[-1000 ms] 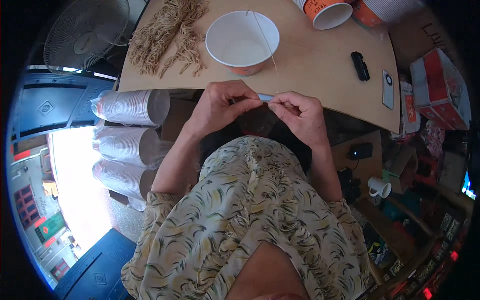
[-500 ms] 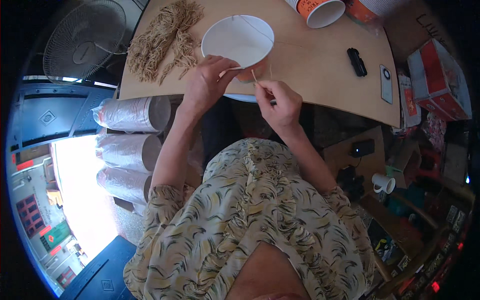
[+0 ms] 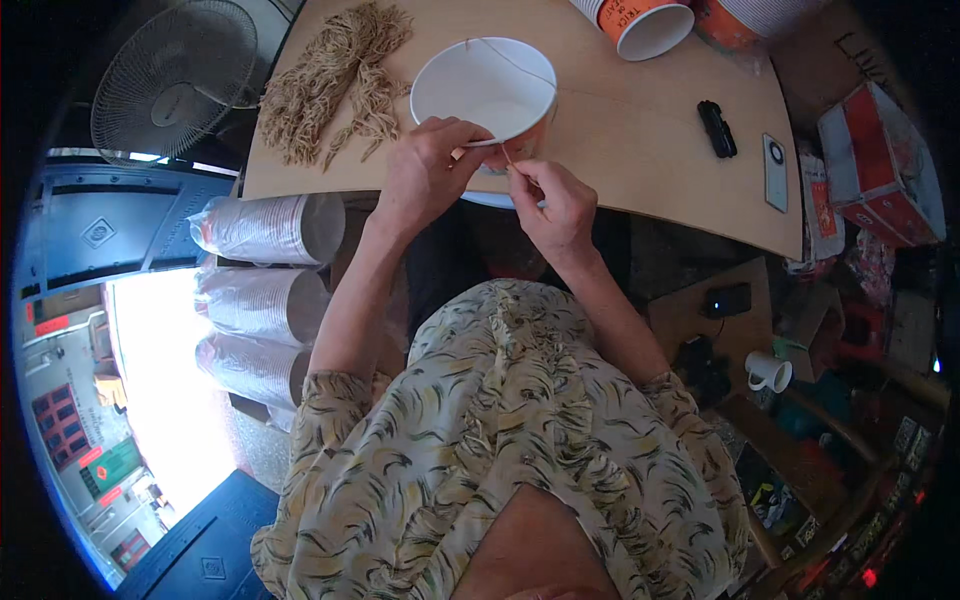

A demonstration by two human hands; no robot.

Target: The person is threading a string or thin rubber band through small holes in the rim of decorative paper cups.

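Observation:
A large paper bucket (image 3: 480, 88), white inside and orange outside, stands near the table's front edge with its mouth up. A thin tan cord (image 3: 505, 56) hangs over the bucket's mouth, running across from the far rim to the right side. My left hand (image 3: 432, 165) pinches the near rim between thumb and fingers. At the bucket's near side, my right hand (image 3: 555, 205) is closed on an end of cord that runs up to the rim. A tangled pile of tan cords (image 3: 335, 85) lies on the table to the left.
More orange paper buckets (image 3: 650, 28) lie at the table's far edge. A black device (image 3: 716, 129) and a phone (image 3: 774, 172) rest on the right. Wrapped bucket stacks (image 3: 265, 228) fill the left below the table (image 3: 620, 150). A fan (image 3: 172, 85) stands far left.
The bucket and both hands appear slightly shifted in view. My right hand has come a little closer to the rim, and the cord end now meets the rim beside my left fingers.

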